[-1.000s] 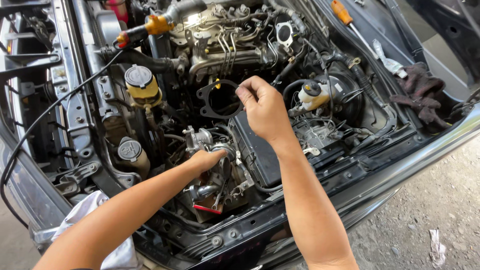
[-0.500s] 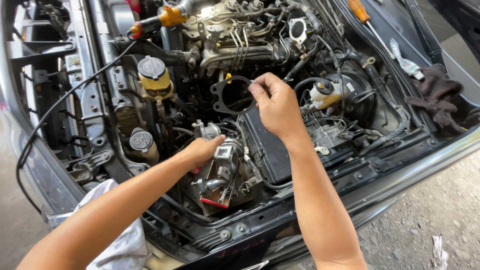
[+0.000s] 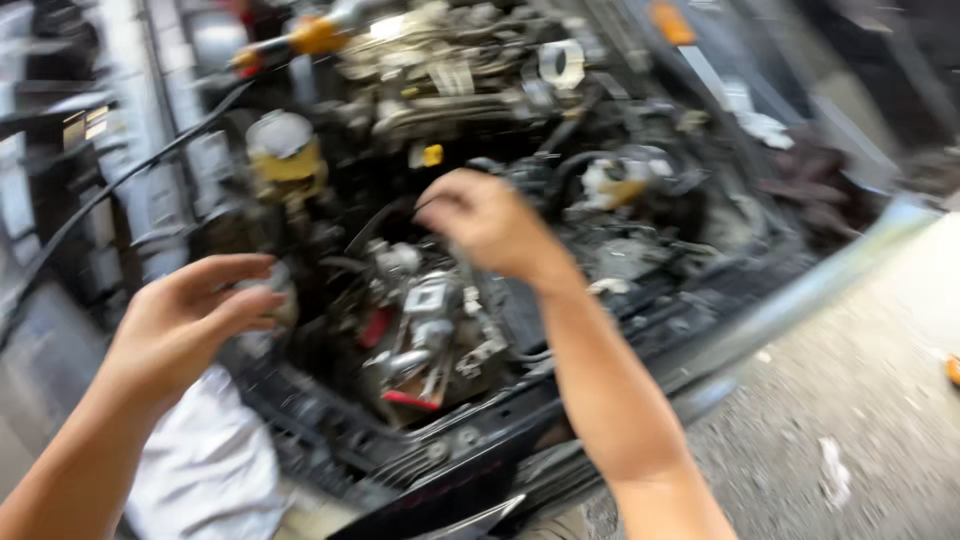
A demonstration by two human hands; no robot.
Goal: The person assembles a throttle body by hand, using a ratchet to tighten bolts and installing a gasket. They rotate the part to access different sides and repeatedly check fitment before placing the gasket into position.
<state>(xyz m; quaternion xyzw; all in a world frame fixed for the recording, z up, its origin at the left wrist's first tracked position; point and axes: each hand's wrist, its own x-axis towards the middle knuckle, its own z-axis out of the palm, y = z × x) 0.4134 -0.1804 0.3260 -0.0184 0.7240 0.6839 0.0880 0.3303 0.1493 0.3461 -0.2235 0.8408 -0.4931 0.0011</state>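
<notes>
The picture is motion-blurred. My right hand (image 3: 485, 225) hovers over the middle of an open car engine bay, fingers pinched on a thin black ring-shaped gasket (image 3: 385, 218) that hangs to its left. My left hand (image 3: 190, 320) is lower left, fingers apart and holding nothing, a little way off a silver metal engine unit with red parts (image 3: 430, 320). That unit sits low in the bay, under and between both hands.
A white cloth (image 3: 205, 470) lies over the car's front edge under my left forearm. A yellow-bodied reservoir (image 3: 285, 150) stands at the back left, a pale one (image 3: 615, 180) to the right. An orange-handled tool (image 3: 310, 35) lies at the back. Gravel ground (image 3: 870, 420) is at the right.
My left hand has come off the silver engine unit and drawn back to the left, now open. My right hand still holds the ring. The camera has swung, blurring the view.
</notes>
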